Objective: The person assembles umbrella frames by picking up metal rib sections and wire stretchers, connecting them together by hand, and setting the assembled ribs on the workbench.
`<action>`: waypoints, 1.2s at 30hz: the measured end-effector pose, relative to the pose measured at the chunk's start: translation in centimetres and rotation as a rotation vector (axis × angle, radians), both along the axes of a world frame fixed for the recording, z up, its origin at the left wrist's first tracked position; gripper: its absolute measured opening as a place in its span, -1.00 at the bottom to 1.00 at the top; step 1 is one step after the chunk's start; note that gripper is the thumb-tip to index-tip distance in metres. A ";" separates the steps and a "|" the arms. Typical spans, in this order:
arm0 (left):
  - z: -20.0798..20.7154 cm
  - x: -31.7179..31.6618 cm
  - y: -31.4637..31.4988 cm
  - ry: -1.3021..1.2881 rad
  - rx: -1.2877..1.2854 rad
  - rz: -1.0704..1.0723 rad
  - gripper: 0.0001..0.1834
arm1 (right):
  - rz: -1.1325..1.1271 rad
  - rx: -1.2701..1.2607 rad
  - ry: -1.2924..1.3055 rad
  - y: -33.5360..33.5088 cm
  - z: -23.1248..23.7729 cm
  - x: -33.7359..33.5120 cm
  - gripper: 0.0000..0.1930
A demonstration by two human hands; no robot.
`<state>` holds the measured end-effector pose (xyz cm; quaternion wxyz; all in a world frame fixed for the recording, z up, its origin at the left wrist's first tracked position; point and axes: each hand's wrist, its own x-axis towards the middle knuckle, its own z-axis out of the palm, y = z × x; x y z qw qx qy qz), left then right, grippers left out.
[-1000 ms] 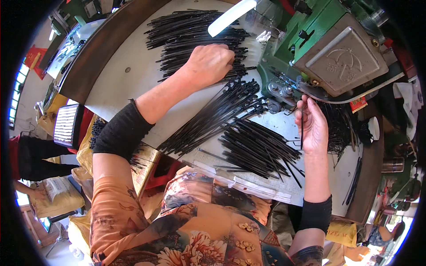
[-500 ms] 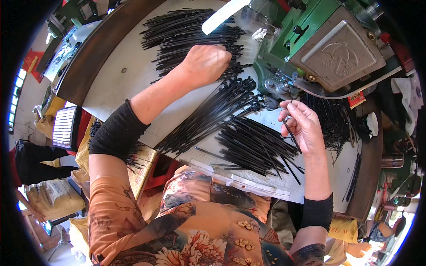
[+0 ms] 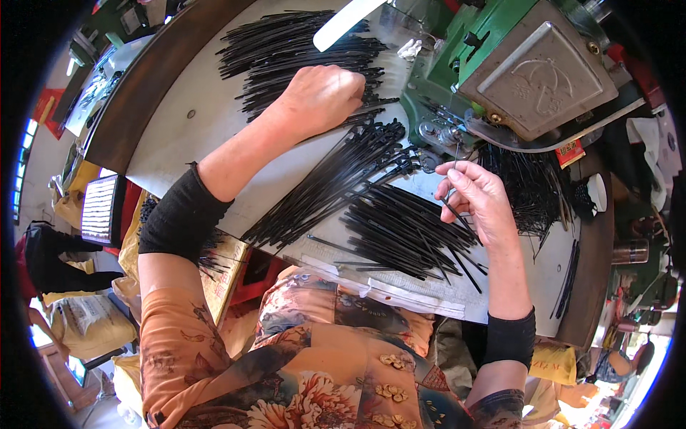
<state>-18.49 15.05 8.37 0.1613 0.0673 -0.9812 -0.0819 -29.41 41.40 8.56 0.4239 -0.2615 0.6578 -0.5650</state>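
My left hand [image 3: 323, 100] is closed in a fist over the near right part of a far pile of thin black rods [image 3: 279, 57] that look like umbrella ribs. What its fingers hold, if anything, is hidden. Between thumb and fingers, my right hand [image 3: 479, 200] pinches a thin black rib [image 3: 451, 209], tilted, close to the small round tooling [image 3: 439, 134] of a green machine [image 3: 436, 79]. A second bundle of ribs [image 3: 336, 179] lies slantwise between my hands. Left of my right wrist spreads another pile of ribs [image 3: 400, 232].
A grey metal cover [image 3: 547, 82] with an umbrella relief juts over the table's right side. Tangled black ribs [image 3: 525, 189] lie beneath it, beside a white cup [image 3: 597, 193]. A raised brown rim [image 3: 136, 93] edges the pale table. A person [image 3: 61, 264] stands at far left.
The whole view has shifted slightly left. My right hand has moved a little left with the rib, nearer the tooling. My left hand stays closed over the far pile.
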 end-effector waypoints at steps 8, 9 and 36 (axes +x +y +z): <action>0.7 -1.6 1.8 0.026 0.169 -0.112 -0.74 | 0.078 0.053 0.068 -0.5 0.4 0.8 -0.68; 0.8 -1.9 2.0 0.030 0.214 -0.146 -0.72 | 0.078 0.071 0.079 -0.6 0.5 0.9 -0.68; 0.9 -4.2 6.5 -0.008 0.760 -0.290 -0.59 | -0.062 -0.106 0.071 -0.3 0.6 0.2 -0.68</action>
